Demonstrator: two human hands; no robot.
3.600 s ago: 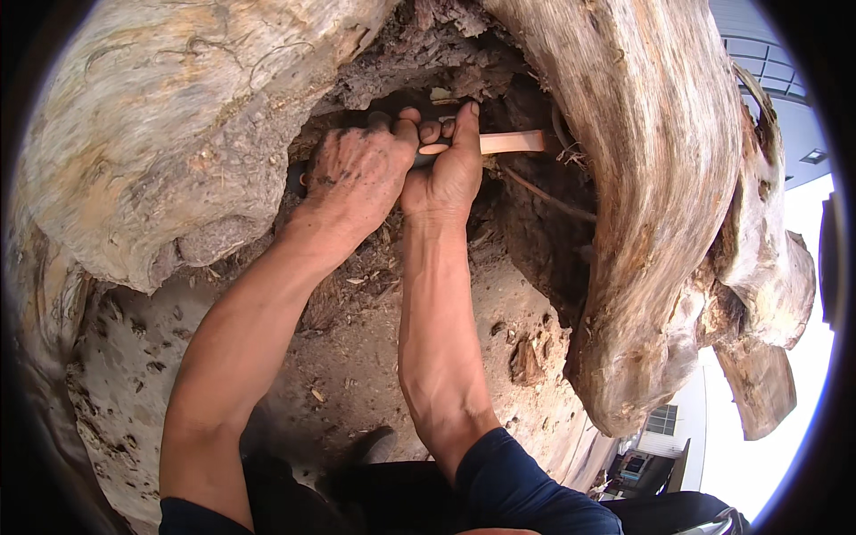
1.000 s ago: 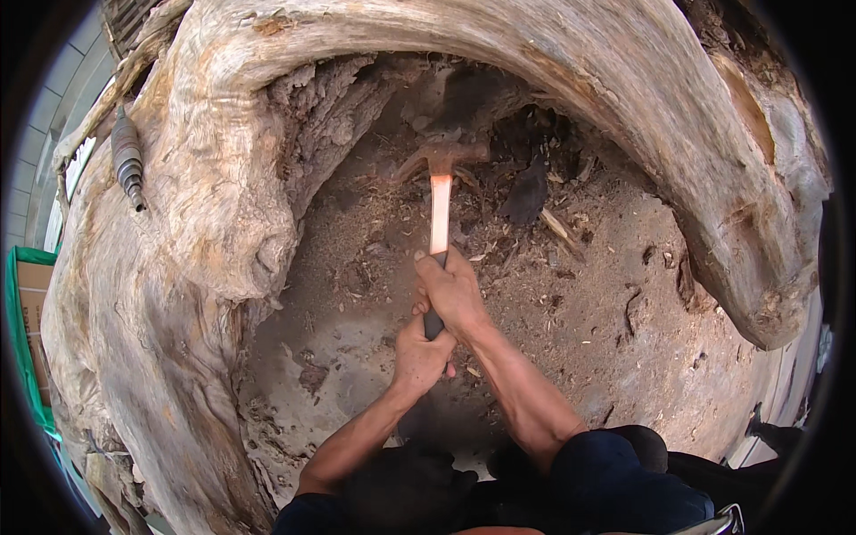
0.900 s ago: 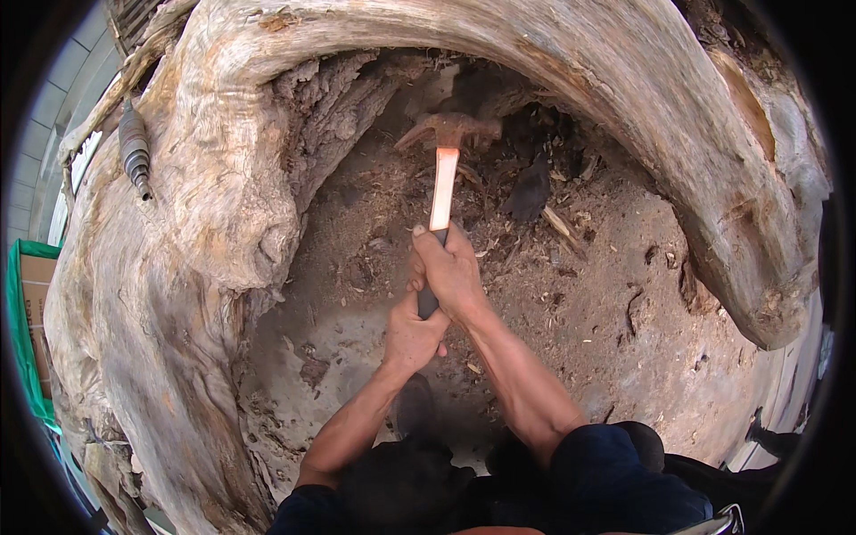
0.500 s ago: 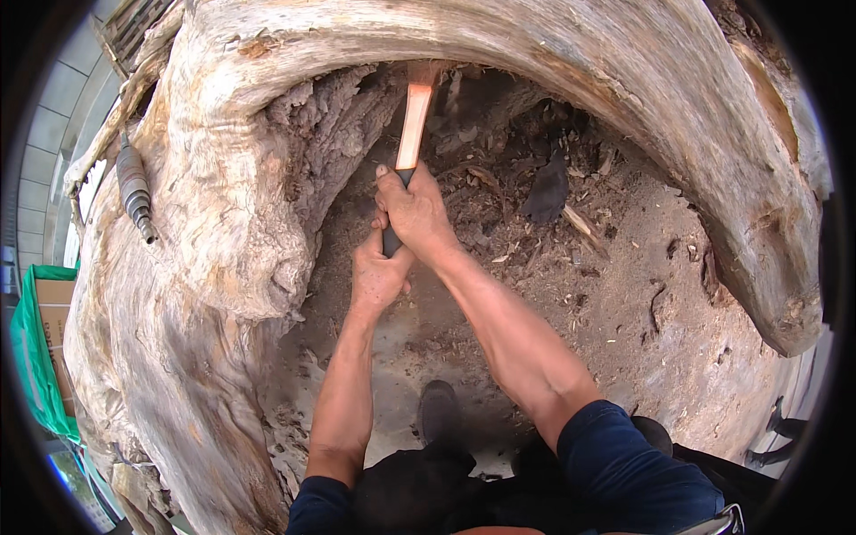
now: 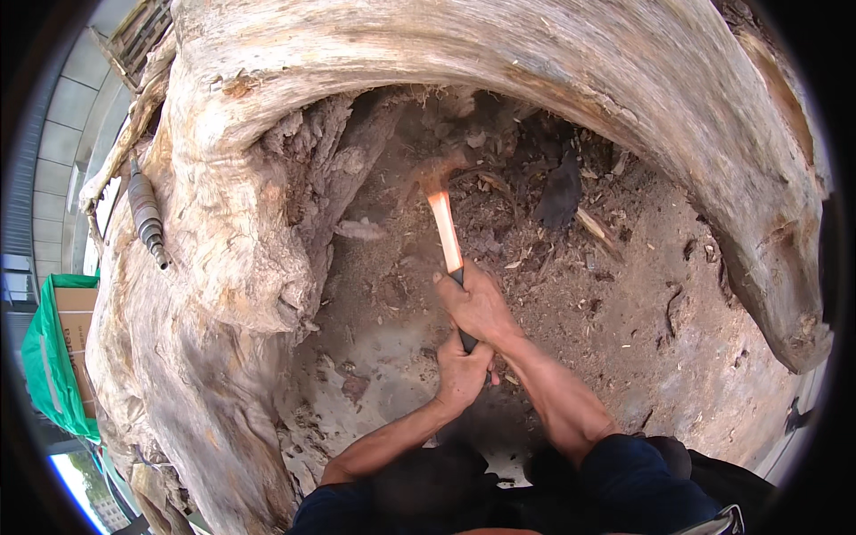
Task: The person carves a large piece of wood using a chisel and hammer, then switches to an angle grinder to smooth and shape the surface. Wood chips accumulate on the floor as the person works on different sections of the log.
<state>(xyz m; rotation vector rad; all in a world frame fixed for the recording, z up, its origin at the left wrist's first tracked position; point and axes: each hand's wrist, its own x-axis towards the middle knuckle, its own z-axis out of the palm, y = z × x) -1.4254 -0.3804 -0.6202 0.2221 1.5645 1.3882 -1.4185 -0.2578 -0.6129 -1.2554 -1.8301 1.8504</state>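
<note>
Both of my hands grip a hammer-like tool with a pale orange handle (image 5: 448, 234) and a dark grip. Its rusty brown head is smeared by motion, so I cannot tell its exact kind. My right hand (image 5: 482, 308) is closed round the upper part of the grip, just below the orange section. Lower down, nearer my body, my left hand (image 5: 461, 378) is closed on the grip's end. The head is over the hollow beneath a large weathered log (image 5: 428, 45), among brown crumbled wood and chips (image 5: 571, 303).
The log's thick left trunk (image 5: 214, 259) carries a grey stepped power tool or attachment (image 5: 145, 216). A dark flat piece (image 5: 559, 192) and a pale splinter (image 5: 595, 226) lie in the hollow. At far left is a cardboard box (image 5: 77, 325) under a green cover (image 5: 53, 370).
Both hands and the tool have come down toward my body, bringing the tool's head out from beside the log's arch. My grip is kept. The view has shifted slightly.
</note>
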